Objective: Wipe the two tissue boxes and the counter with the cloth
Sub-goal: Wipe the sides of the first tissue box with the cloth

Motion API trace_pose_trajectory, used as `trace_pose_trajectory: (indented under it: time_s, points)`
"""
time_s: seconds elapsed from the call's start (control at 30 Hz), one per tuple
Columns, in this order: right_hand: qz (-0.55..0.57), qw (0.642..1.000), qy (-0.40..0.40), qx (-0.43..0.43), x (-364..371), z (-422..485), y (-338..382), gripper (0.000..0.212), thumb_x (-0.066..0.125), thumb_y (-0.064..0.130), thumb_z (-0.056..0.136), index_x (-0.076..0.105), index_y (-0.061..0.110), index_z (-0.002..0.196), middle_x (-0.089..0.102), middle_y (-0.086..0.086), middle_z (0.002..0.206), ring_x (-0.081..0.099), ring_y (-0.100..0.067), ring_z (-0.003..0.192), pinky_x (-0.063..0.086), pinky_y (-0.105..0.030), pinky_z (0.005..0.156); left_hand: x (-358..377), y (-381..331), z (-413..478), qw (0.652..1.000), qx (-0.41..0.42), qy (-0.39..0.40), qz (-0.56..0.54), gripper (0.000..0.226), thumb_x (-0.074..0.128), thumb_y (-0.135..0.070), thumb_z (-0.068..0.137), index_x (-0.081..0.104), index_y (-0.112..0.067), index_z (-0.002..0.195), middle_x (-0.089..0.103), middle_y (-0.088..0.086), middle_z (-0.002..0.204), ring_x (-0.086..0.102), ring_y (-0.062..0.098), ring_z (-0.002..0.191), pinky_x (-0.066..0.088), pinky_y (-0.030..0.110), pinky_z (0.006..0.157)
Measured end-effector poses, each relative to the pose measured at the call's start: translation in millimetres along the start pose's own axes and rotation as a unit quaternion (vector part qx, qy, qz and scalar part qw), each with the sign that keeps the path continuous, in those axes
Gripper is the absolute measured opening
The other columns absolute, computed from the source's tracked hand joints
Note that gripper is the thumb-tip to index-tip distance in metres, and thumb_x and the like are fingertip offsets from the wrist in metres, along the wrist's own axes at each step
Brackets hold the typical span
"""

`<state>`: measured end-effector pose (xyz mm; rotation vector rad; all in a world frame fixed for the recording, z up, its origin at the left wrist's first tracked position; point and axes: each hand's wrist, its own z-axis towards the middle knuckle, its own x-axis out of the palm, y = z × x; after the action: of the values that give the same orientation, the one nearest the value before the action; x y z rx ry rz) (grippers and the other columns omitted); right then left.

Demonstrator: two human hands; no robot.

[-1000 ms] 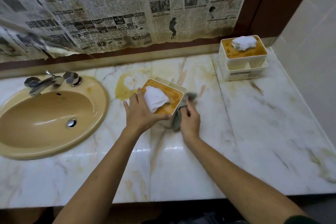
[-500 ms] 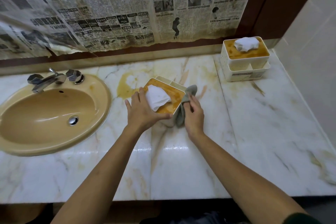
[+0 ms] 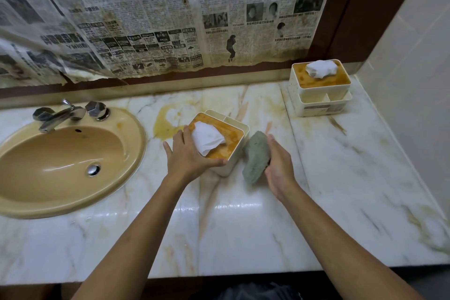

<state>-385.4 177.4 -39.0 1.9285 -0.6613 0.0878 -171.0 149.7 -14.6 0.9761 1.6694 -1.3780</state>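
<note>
The likely light, stiff tissue box [image 3: 235, 156] is clasped at its rim by the left hand's [image 3: 190, 158] spread fingers [image 3: 181, 137], the soft cloth [image 3: 255, 156] bunched in the right hand [image 3: 280, 165].

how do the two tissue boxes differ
The near tissue box sits angled, held by the left hand, the cloth in the right hand beside it; the far tissue box stands square in the back corner, untouched. Its tissue is bunched; the near one's drapes flat. Both: cream, orange tops.
</note>
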Motion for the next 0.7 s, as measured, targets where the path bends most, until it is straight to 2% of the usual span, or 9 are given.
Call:
trace_pose_trajectory:
  time_s: [0.07,0.13,0.2,0.27,0.33,0.43,0.5,0.6,0.7]
  points:
    - [-0.14,0.985,-0.01,-0.096,-1,0,2,0.017,0.065,0.03,0.095,0.07,0.014,0.096,0.073,-0.006,0.096,0.068,-0.017,0.089,0.055,-0.034,0.079,0,1,0,1.0,0.001,0.001,-0.003,0.153,0.063,-0.092,0.04,0.005,-0.013,0.157,0.016,0.005,0.161,0.009,0.02,0.151,-0.007,0.056,0.12]
    - [-0.197,0.968,-0.019,-0.153,1,2,-3,0.013,0.065,0.025,0.095,0.068,0.013,0.093,0.07,-0.004,0.09,0.064,-0.016,0.086,0.052,-0.032,0.077,0,2,0,1.0,0.003,0.0,-0.006,0.153,0.063,-0.092,0.04,0.004,-0.013,0.158,0.016,0.005,0.162,0.008,0.02,0.152,-0.007,0.056,0.119]
    - [-0.206,0.967,-0.037,-0.147,9,6,-14,0.012,0.062,0.025,0.097,0.07,0.017,0.098,0.072,0.0,0.095,0.066,-0.016,0.092,0.054,-0.035,0.084,0,2,1,1.0,0.003,0.001,-0.008,0.155,0.058,-0.094,0.037,0.004,-0.013,0.158,0.016,0.005,0.162,0.008,0.02,0.152,-0.007,0.057,0.119]
    - [-0.19,0.974,-0.022,-0.118,21,5,-29,0.022,0.06,0.029,0.097,0.071,0.019,0.114,0.073,0.0,0.11,0.066,-0.015,0.107,0.053,-0.042,0.097,1,2,1,1.0,0.002,-0.001,-0.008,0.156,0.056,-0.095,0.035,0.004,-0.013,0.158,0.016,0.005,0.162,0.009,0.02,0.152,-0.007,0.056,0.119]
    - [-0.174,0.978,0.008,-0.112,27,0,-47,0.035,0.058,0.029,0.099,0.064,0.019,0.132,0.067,-0.001,0.129,0.06,-0.014,0.122,0.048,-0.04,0.106,2,3,1,1.0,0.003,-0.003,-0.008,0.158,0.054,-0.097,0.034,0.003,-0.013,0.158,0.015,0.005,0.163,0.008,0.02,0.152,-0.006,0.056,0.12]
    - [-0.177,0.979,0.036,-0.093,27,-11,-65,0.048,0.054,0.044,0.098,0.053,0.027,0.143,0.062,0.002,0.136,0.056,-0.012,0.126,0.048,-0.041,0.107,4,4,2,1.0,0.008,-0.005,-0.007,0.158,0.052,-0.097,0.034,0.002,-0.012,0.158,0.014,0.005,0.163,0.007,0.021,0.152,-0.006,0.055,0.12]
    - [-0.161,0.983,0.059,-0.067,22,-16,-69,0.051,0.054,0.055,0.093,0.053,0.037,0.141,0.064,0.006,0.132,0.058,-0.012,0.125,0.05,-0.045,0.104,5,5,2,1.0,0.014,-0.007,-0.009,0.156,0.058,-0.095,0.038,0.002,-0.012,0.158,0.015,0.005,0.162,0.008,0.021,0.151,-0.006,0.054,0.12]
    - [-0.126,0.989,0.059,-0.047,15,-19,-58,0.025,0.056,0.04,0.099,0.066,0.036,0.122,0.073,0.006,0.11,0.066,-0.018,0.111,0.055,-0.052,0.095,4,7,4,1.0,0.017,0.001,-0.014,0.154,0.063,-0.091,0.041,0.001,-0.013,0.158,0.015,0.005,0.162,0.009,0.022,0.151,-0.007,0.055,0.12]
    - [-0.068,0.997,0.021,-0.027,2,-17,-39,0.015,0.054,0.031,0.102,0.067,0.027,0.108,0.073,-0.001,0.104,0.067,-0.027,0.11,0.056,-0.054,0.091,1,6,9,0.999,0.018,0.022,-0.014,0.154,0.072,-0.086,0.044,-0.004,-0.016,0.158,0.014,0.005,0.163,0.008,0.021,0.152,-0.01,0.057,0.118]
